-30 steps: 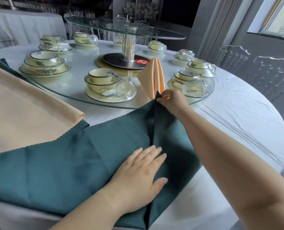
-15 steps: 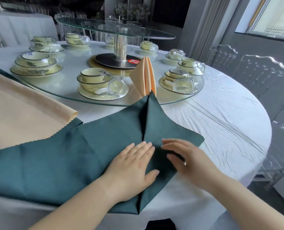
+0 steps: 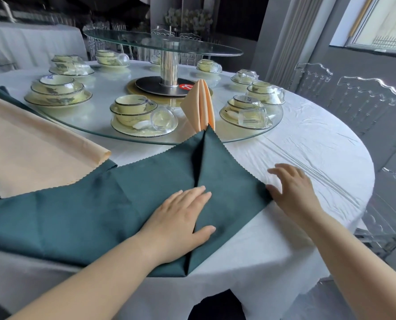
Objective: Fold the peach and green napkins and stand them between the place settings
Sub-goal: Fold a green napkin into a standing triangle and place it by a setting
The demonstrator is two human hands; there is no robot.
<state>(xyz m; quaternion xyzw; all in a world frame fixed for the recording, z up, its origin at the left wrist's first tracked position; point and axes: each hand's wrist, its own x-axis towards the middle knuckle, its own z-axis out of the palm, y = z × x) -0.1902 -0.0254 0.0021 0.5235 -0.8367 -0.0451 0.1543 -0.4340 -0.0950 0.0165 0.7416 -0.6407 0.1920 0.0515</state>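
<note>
A dark green napkin (image 3: 95,204) lies flat on the white tablecloth, its right part folded up into a point along a centre crease. My left hand (image 3: 181,218) presses flat on that crease, fingers straight. At the napkin's right corner sits my right hand (image 3: 291,190), fingers spread and relaxed, thumb touching the cloth's edge. A folded peach napkin (image 3: 199,105) stands upright on the glass turntable between two place settings. More peach cloth (image 3: 30,144) lies flat at the left, on top of green cloth.
The glass turntable (image 3: 95,130) carries several place settings of yellow bowls, plates and upturned glasses. A raised glass tier on a metal post (image 3: 169,63) stands at the centre. Clear chairs (image 3: 363,98) stand at the right, and the table's edge curves close to me.
My right hand left the napkin's far tip, came back across the folded flap and now sits at the right corner. The left hand stayed pressed on the crease.
</note>
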